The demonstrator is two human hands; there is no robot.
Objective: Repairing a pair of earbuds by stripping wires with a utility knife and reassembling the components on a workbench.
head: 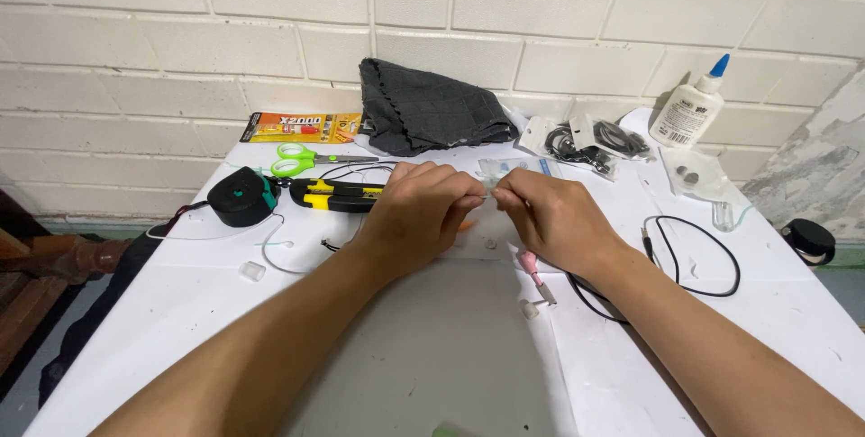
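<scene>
Both forearms come in from the bottom of the frame and meet at the middle, where the left hand [417, 213] and the right hand [551, 218] press their fingertips together. Fingers of both hands are narrow, pinched on a small clear piece [489, 181] between them; it is too small and pale to name more exactly. It sits just above the centre of the frame, lifted a little over the white table [775, 320].

For such fine work, I judge it is best to keep the wrists low and steady, pull gently, and hold the piece near its ends so it does not slip.

Just under the right hand lies a small pink-handled tool [534, 272], and a black cable [694, 257] loops at the right. Left of the hands are a yellow-and-black hand tool [335, 194], a black round tape measure [241, 195] and green-handled scissors [302, 159]. Behind, at the upper middle, a dark grey cloth [423, 108] leans at the brick wall [135, 31]. A white glue bottle with blue tip [692, 105] stands at the upper right, near clear bags of black wires [590, 141].
</scene>
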